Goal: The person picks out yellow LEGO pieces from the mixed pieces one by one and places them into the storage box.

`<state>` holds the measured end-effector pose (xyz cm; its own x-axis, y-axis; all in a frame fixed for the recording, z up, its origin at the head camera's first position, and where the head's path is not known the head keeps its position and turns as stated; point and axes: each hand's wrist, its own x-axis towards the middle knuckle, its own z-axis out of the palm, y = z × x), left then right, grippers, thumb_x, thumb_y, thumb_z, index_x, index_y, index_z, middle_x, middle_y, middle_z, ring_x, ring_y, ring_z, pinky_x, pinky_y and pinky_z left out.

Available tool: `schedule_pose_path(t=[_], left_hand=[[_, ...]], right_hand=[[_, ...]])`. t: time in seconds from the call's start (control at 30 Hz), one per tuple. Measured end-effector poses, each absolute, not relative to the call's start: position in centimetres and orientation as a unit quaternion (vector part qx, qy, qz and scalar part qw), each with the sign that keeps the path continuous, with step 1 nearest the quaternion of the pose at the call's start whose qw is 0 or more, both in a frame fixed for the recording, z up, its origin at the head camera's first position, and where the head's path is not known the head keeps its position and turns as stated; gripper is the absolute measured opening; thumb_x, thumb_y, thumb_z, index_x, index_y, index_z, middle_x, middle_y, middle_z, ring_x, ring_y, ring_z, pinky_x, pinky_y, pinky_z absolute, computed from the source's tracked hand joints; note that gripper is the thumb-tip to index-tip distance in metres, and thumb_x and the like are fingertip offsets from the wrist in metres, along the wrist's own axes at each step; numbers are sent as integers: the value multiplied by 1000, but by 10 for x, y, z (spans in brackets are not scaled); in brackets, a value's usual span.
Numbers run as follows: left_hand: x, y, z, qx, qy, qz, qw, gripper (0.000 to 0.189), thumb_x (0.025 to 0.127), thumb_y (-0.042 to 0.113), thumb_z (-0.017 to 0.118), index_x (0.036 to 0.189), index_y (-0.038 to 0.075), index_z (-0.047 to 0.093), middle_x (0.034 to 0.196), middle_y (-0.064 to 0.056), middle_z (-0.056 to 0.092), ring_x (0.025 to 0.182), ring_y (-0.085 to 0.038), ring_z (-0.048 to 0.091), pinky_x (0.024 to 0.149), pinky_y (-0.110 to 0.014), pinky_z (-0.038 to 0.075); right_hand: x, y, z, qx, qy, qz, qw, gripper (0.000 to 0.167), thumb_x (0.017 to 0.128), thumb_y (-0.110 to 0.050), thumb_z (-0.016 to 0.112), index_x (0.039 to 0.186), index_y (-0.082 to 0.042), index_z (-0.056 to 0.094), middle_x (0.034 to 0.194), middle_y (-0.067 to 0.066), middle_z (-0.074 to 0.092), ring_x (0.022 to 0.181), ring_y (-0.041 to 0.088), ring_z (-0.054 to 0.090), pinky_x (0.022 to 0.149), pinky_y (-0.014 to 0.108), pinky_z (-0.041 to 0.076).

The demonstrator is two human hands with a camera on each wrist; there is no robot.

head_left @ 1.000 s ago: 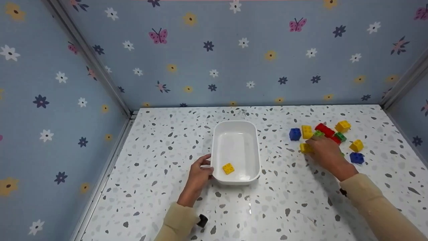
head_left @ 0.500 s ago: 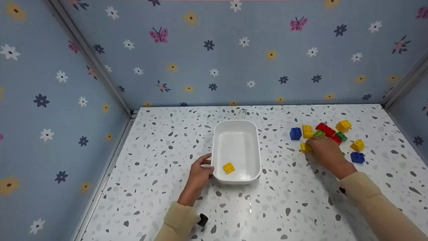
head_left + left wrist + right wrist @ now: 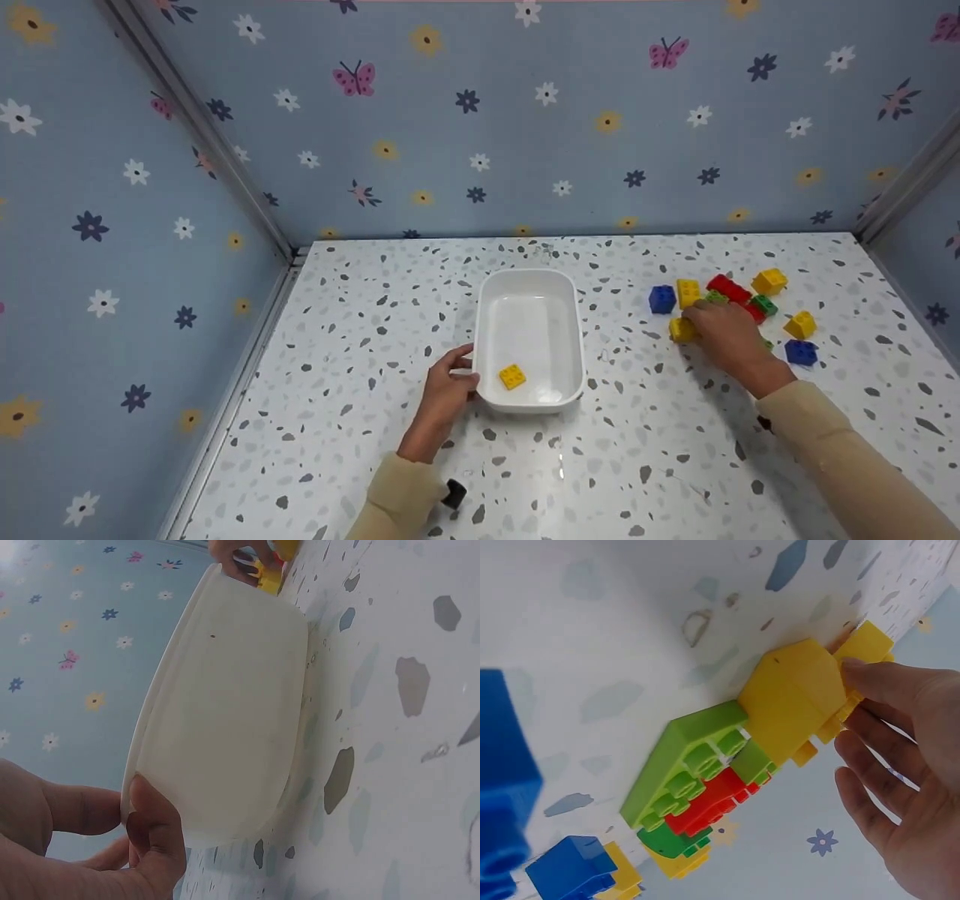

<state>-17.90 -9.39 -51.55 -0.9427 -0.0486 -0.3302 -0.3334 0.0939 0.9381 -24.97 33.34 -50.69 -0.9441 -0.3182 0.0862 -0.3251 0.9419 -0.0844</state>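
Observation:
A white plastic tub (image 3: 529, 281) stands mid-table with a yellow toy brick (image 3: 512, 376) lying inside. My left hand (image 3: 448, 386) holds its left side near the front corner; in the left wrist view, thumb and fingers (image 3: 82, 808) bend at the rim. Over on the right, my right hand (image 3: 727, 334) pinches another yellow brick (image 3: 682, 331) at the near-left side of the brick pile. In the right wrist view, the thumb is at the end of this yellow brick (image 3: 795, 697), with the other fingers beside its studded side. The hand hides part of the pile in the head view.
Around the right hand lie a blue brick (image 3: 662, 300), an upright yellow brick (image 3: 688, 294), red bricks (image 3: 729, 289), a dark green brick (image 3: 764, 305) and a second blue brick (image 3: 801, 352). Patterned panels (image 3: 480, 120) border the speckled table (image 3: 360, 315) at the back and sides.
My right hand and the yellow brick have shifted very slightly left within the last half second. The left hand and the tub have stayed in place.

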Motion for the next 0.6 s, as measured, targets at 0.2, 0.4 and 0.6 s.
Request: schedule_pose_path(t=[0.2, 0.4, 0.6], left_hand=[[-178, -94, -515, -133, 730, 661, 110, 54, 101, -3, 56, 154, 4, 51, 132, -18, 55, 103, -26, 64, 85, -34, 58], [-178, -94, -515, -126, 725, 669, 107, 55, 100, -4, 56, 154, 2, 50, 131, -20, 55, 106, -30, 66, 83, -32, 58], [-178, -94, -515, -126, 720, 674, 106, 55, 99, -5, 55, 154, 1, 50, 131, -21, 54, 108, -31, 66, 83, -32, 58]], right_hand=[[-250, 326, -503, 185, -981, 32, 46, 35, 86, 5, 83, 120, 5, 74, 112, 24, 74, 101, 44, 67, 95, 56, 57], [-251, 318, -501, 195, -979, 19, 51, 33, 87, 3, 83, 118, 5, 74, 112, 24, 74, 104, 43, 66, 95, 57, 57], [-251, 311, -498, 207, -975, 35, 67, 30, 87, 4, 83, 116, 5, 75, 110, 22, 75, 101, 41, 66, 90, 53, 59]])
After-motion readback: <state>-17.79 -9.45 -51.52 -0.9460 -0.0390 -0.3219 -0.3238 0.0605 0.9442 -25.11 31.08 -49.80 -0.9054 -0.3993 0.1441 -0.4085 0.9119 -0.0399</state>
